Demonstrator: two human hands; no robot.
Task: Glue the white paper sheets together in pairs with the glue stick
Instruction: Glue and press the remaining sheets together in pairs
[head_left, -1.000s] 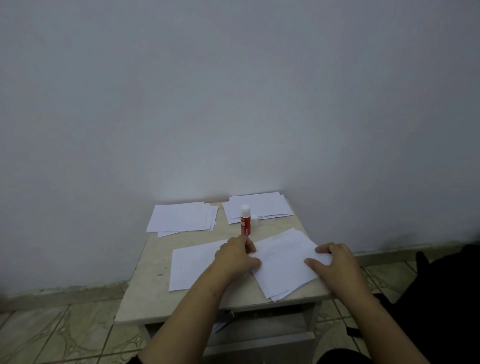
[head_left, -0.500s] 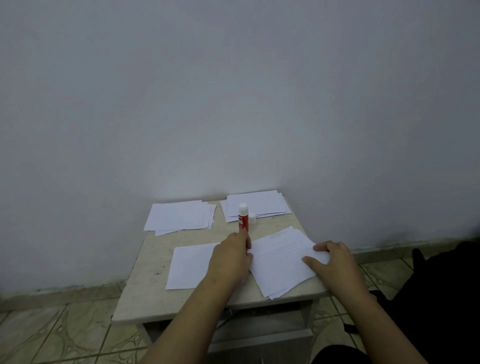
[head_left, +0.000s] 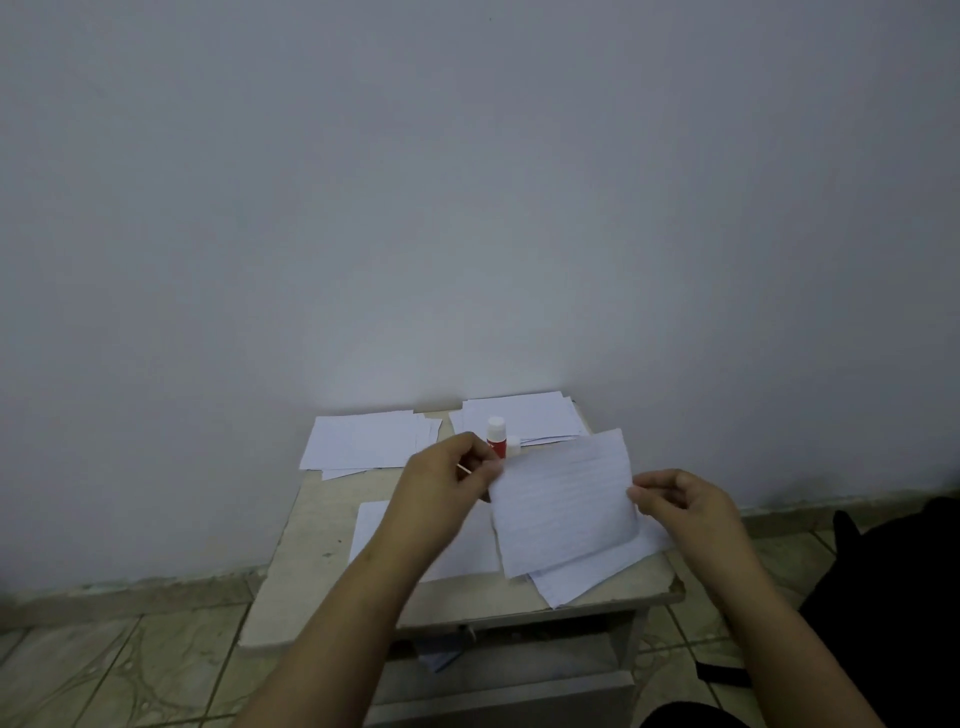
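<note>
A white sheet (head_left: 563, 499) is lifted above the small table (head_left: 311, 525), tilted. My left hand (head_left: 447, 478) pinches its left edge and my right hand (head_left: 680, 506) pinches its right edge. Under it a loose pile of white sheets (head_left: 587, 574) lies at the table's front right. A single sheet (head_left: 366, 535) lies flat to the left, partly hidden by my left forearm. The red glue stick (head_left: 496, 435) with a white top stands upright just behind my left hand, its small white cap (head_left: 513, 445) beside it.
Two more stacks of white paper lie at the back of the table, one on the left (head_left: 363, 441) and one on the right (head_left: 524, 418), against the grey wall. Tiled floor surrounds the table. A dark object (head_left: 893, 582) sits at the right.
Both hands have gone from resting on the front right pile to pinching its top sheet and raising it off the pile.
</note>
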